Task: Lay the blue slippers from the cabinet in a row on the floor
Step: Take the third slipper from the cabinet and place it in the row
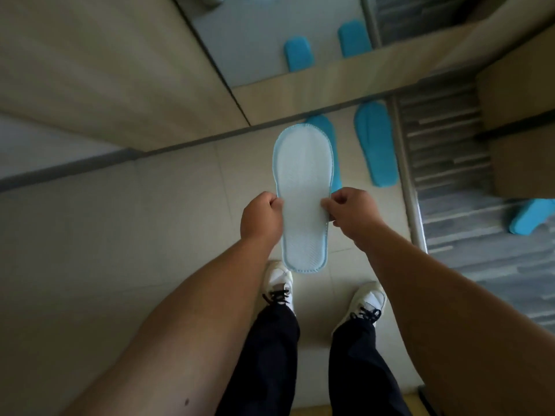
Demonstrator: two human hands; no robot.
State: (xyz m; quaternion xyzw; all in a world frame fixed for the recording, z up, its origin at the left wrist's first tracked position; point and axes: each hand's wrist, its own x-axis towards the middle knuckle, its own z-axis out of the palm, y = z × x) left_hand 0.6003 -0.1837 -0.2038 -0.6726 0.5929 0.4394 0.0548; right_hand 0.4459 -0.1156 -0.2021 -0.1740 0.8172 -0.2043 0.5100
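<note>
I hold a pale blue slipper [303, 187] sole-up above the tiled floor, its toe pointing away from me. My left hand [261, 217] pinches its left edge and my right hand [354, 214] pinches its right edge. On the floor beyond it lie two blue slippers side by side: one [329, 136] mostly hidden behind the held slipper, the other [375, 145] to its right. A further blue slipper [531, 217] lies on the striped carpet at the right.
A mirror panel [255, 40] at the top reflects the two floor slippers. A beige cabinet [105, 70] stands on the left, cardboard boxes [522, 121] on the right. A metal strip [405, 175] divides tile from carpet. My white shoes [277, 283] stand below the slipper.
</note>
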